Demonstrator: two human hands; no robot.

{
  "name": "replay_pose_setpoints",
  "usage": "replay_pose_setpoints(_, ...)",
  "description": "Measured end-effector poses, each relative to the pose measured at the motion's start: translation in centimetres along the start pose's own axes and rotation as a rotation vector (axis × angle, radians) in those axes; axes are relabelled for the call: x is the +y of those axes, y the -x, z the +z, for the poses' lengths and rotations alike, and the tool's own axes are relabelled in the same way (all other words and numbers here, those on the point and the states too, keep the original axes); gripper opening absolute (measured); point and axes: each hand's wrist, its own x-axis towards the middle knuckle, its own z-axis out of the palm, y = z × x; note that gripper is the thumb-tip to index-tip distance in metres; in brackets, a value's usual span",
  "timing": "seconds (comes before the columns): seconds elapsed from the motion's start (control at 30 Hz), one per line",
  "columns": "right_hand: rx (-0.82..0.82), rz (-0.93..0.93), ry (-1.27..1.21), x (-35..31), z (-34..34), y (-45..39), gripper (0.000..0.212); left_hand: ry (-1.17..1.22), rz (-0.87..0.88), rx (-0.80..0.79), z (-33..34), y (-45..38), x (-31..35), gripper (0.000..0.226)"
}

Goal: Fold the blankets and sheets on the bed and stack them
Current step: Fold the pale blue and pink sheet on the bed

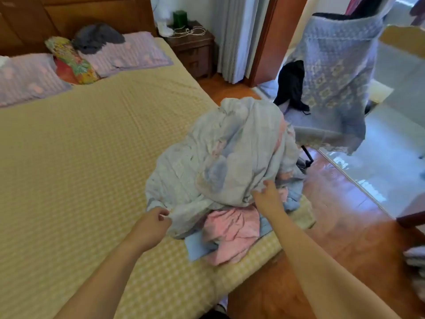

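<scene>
Both hands are on the pale blue blanket point(220, 157) heaped at the bed point(80, 157) corner: left hand point(156, 221) pinches its near edge, right hand point(268, 195) grips a fold; still picking up, next lift clear of the pink sheet point(230, 233) underneath.

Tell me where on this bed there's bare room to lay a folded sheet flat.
The yellow checked bedspread lies bare between the pillows at the headboard and the crumpled pale blue blanket. The right corner is crowded: that blanket heaps over pink cloth, with the left hand and right hand gripping its edges.
</scene>
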Motion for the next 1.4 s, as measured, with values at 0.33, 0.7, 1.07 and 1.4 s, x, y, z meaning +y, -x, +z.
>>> replay_pose_setpoints(0.33, -0.072, 0.071, -0.386, -5.1, -2.1, -1.4, 0.024, 0.510, -0.178, -0.269, 2.3, 2.7, 2.4, 0.038)
replay_pose_setpoints(0.7, -0.470, -0.498, -0.238, -17.5, -4.7, 16.2, 0.014, 0.763, 0.417, 0.432, 0.1, 8.3, 9.1, 0.040)
replay_pose_setpoints(1.07, -0.112, -0.818, 0.446, -22.1, 10.6, 24.0, 0.049, 0.544, 0.602, 0.811, -27.3, 22.2, -4.4, 0.020)
replay_pose_setpoints(1.4, -0.737, -0.857, 0.309, -27.5, 24.7, 41.2, 0.041, 0.184, 0.059, 0.820, -41.4, 26.7, -34.3, 0.023)
